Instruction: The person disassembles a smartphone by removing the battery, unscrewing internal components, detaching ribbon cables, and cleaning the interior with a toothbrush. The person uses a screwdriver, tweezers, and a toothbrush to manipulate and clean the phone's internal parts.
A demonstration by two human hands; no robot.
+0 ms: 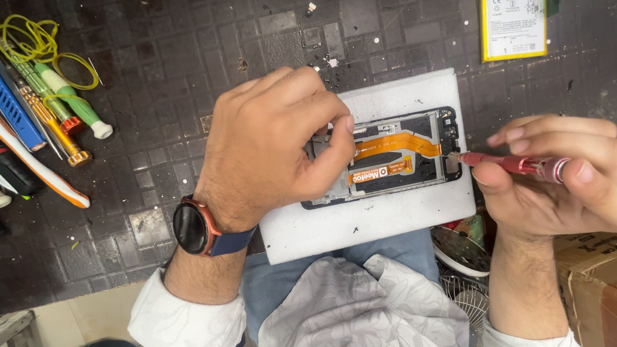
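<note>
Head view. The left hand, knuckles up and wrist bent inward with a dark wristwatch on it, curls its fingers down and pinches the upper edge of an opened black smartphone frame with an orange flex ribbon. The phone lies lengthwise on a white foam pad, which rests on a dark tiled work mat. The right hand, fingers closed, grips a slim red metal screwdriver held nearly level, its tip touching the phone's right end. A yellow-edged flat battery lies well apart at upper right; assorted screwdrivers and brushes lie at left.
</note>
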